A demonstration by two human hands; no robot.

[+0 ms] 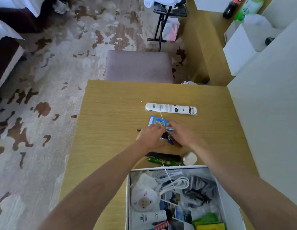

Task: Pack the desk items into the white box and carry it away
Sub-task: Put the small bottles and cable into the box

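Closest in, the white box [128, 196] sits at the near right corner of the desk [109, 113], its lower edge cut off by the frame. Inside lie a coiled white cable [176, 181], a dark grey pouch [200, 188], a round white item with an animal face [144, 199], a white tube [149, 217] and something green and yellow [209, 223], also cropped. Both bare forearms reach out over the box and meet mid-desk. The left hand [150, 136] and the right hand [182, 134] are knuckles up, their fingers curled inward and pinching a small bundle of white cord [169, 129] between them. The fingertips are blurred, and dark objects beneath the hands cannot be made out. A loose strand runs from the bundle toward the long white package [171, 108] farther out. A blue card [155, 121] is half hidden by the hands, and only a pen tip [138, 130] shows left of the left hand. Between hands and box lie a black flat item [164, 156], a green patterned stick [164, 162] and a small white object [190, 158]. A padded stool [139, 65] stands beyond the desk.
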